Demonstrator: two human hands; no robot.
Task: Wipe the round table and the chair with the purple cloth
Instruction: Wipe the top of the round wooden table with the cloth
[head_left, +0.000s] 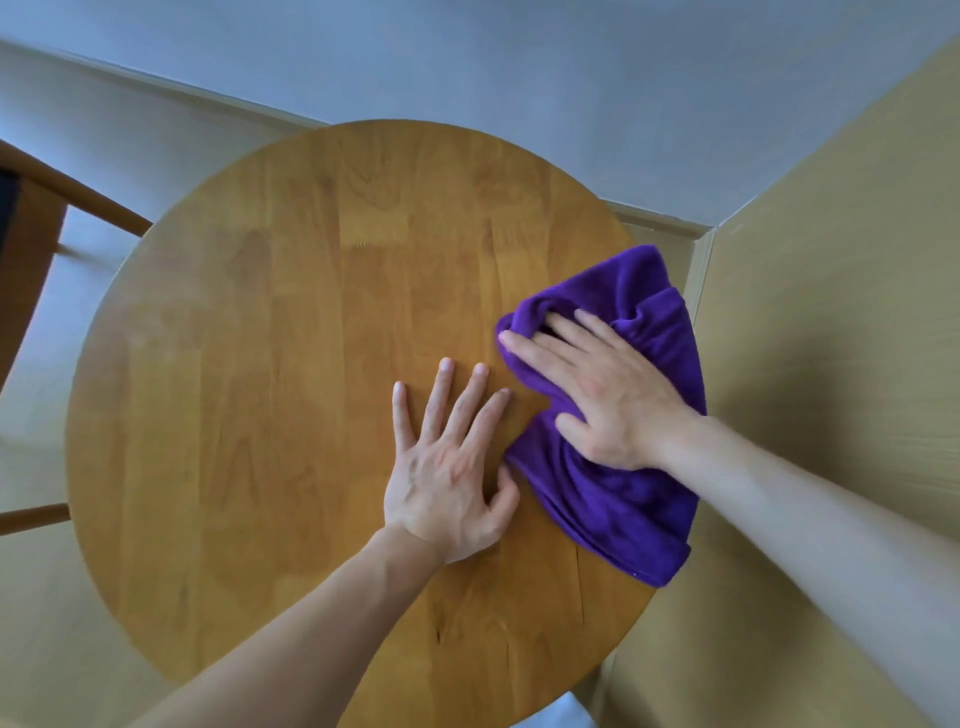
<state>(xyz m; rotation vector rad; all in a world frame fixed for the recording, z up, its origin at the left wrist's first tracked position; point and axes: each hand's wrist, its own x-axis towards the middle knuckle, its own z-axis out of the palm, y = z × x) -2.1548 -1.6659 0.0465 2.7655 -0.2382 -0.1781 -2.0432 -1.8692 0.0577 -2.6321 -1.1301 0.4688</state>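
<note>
A round wooden table (270, 364) fills the middle of the view. A crumpled purple cloth (618, 499) lies on its right side, reaching to the table's right edge. My right hand (597, 395) lies flat on top of the cloth with fingers stretched out, pressing it onto the wood. My left hand (452, 467) rests flat on the bare tabletop just left of the cloth, fingers spread, its thumb touching the cloth's edge. Part of a wooden chair (31, 249) shows at the left edge of the frame, beside the table.
A wall with a pale baseboard (171, 88) runs behind the table. A tall beige panel (831, 291) stands close against the table's right side. Light flooring shows at the lower left.
</note>
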